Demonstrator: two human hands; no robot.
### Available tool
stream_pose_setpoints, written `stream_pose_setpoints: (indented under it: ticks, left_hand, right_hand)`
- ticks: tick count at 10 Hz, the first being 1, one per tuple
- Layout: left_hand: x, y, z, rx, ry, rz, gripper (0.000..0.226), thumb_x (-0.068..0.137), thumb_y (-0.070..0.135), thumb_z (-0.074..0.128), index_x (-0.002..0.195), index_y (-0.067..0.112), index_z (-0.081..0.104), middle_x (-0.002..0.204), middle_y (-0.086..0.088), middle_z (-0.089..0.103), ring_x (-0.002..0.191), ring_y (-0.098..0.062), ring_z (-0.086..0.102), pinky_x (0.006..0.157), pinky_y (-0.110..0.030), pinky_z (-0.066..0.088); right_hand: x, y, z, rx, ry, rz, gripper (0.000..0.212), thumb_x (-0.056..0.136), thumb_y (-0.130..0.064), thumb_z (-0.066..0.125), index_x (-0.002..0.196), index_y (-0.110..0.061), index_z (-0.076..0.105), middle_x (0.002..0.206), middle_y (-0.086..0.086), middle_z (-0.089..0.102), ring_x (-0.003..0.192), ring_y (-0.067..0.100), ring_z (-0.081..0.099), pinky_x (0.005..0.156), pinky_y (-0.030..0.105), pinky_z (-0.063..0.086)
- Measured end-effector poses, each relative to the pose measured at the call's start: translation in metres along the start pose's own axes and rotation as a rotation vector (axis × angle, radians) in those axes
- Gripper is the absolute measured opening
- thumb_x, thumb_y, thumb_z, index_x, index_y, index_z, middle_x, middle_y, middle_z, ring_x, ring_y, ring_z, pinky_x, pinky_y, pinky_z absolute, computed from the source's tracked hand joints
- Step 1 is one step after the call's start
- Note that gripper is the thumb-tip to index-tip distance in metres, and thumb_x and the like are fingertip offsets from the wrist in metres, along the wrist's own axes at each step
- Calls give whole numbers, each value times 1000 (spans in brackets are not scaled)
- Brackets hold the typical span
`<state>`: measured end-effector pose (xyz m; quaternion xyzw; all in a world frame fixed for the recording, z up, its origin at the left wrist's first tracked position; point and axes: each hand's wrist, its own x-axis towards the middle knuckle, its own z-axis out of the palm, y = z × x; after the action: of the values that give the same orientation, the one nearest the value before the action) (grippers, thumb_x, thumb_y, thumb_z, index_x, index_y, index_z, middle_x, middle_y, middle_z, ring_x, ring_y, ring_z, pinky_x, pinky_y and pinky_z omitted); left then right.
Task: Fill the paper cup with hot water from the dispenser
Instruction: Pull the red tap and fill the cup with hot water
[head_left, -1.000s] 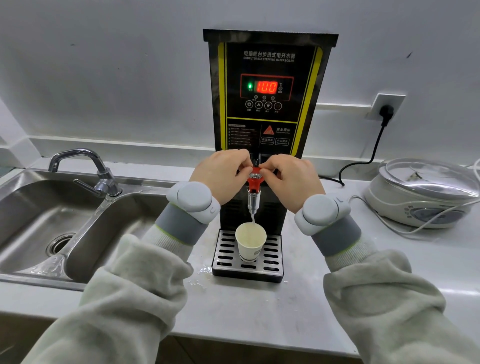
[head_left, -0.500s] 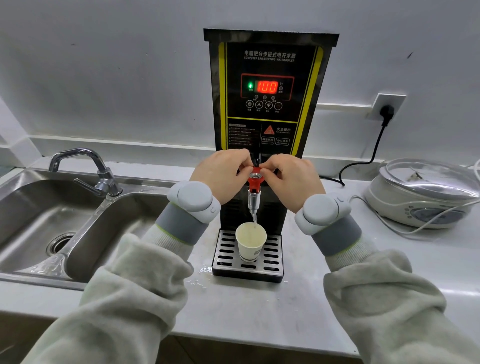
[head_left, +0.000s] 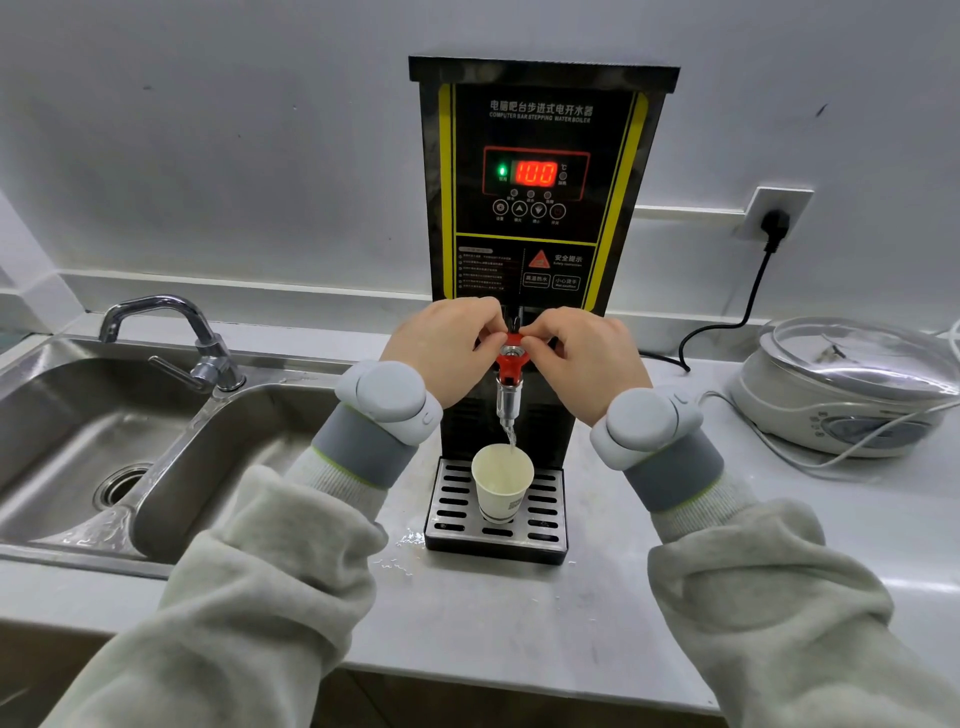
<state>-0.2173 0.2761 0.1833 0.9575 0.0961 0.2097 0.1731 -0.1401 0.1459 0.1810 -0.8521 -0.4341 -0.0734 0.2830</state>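
Observation:
A black and yellow hot water dispenser (head_left: 540, 156) stands against the wall, its display reading 100. Its red tap handle (head_left: 511, 358) is pinched from both sides by my left hand (head_left: 447, 348) and my right hand (head_left: 582, 358). A thin stream of water runs from the metal spout (head_left: 508, 405) into the white paper cup (head_left: 502, 483). The cup stands upright on the slotted drip tray (head_left: 545, 525), directly under the spout. Water is visible inside the cup.
A steel double sink (head_left: 104, 447) with a chrome faucet (head_left: 171, 338) lies to the left. A white cooker with a glass lid (head_left: 852, 384) sits at the right, its cord trailing. A black plug (head_left: 774, 228) is in the wall socket. Small water drops lie left of the tray.
Both hands stay on the red tap handle and water keeps running into the cup. Nothing else has visibly moved.

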Motion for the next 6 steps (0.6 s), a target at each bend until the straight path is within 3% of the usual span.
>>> stream_pose_setpoints:
  ticks: [6]
  left_hand:
    - [0, -1, 1, 1, 7, 8, 11, 90, 23, 45, 83, 19, 53, 82, 6, 54, 77, -15, 49, 67, -29, 39]
  right_hand:
    - [1, 2, 1, -6, 2, -5, 19, 91, -24, 48, 97, -17, 64, 92, 2, 67, 87, 21, 58, 88, 46, 46]
